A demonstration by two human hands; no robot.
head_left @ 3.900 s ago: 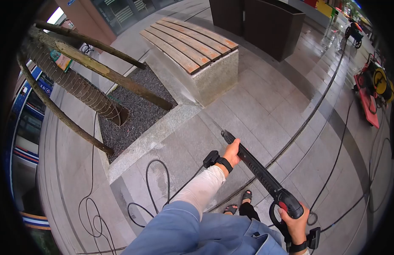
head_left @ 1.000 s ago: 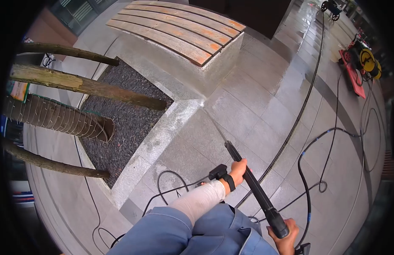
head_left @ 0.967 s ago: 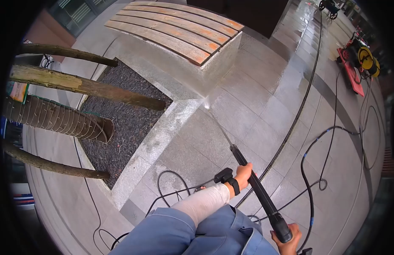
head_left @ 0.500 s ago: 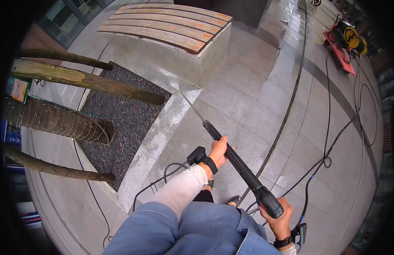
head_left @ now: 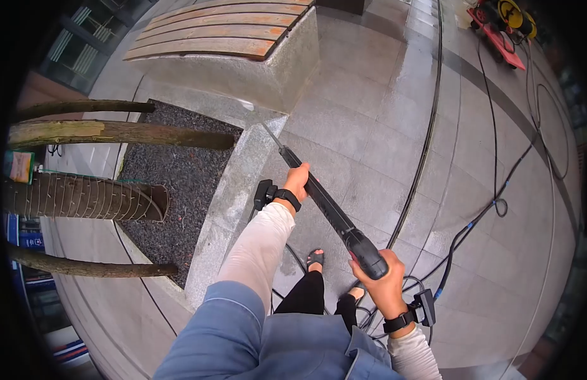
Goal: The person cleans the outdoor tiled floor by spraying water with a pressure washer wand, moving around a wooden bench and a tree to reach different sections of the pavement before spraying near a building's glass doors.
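A black pressure washer gun [head_left: 329,211] runs diagonally across the middle of the view, its thin metal lance pointing up and left. My left hand [head_left: 298,182] is wrapped around the front of its black barrel. At the rear grip, my right hand [head_left: 384,284] is closed around the handle; the trigger is hidden. The lance tip is over the pale stone curb [head_left: 212,223], near its corner below the bench. Beyond the tip, a small whitish patch shows against the base of the concrete bench [head_left: 261,79], which has wooden slats on top.
Several tree trunks [head_left: 135,133] rise from the dark gravel bed [head_left: 173,161] on the left. Black hoses [head_left: 427,149] cross the wet paving [head_left: 353,136] on the right and loop near my feet. A red cart [head_left: 501,45] with a yellow reel [head_left: 516,17] stands at the upper right.
The gun and both hands have shifted up and left in view. My feet now show below. The bench and cart sit higher in the frame, and the spray mist looks fainter.
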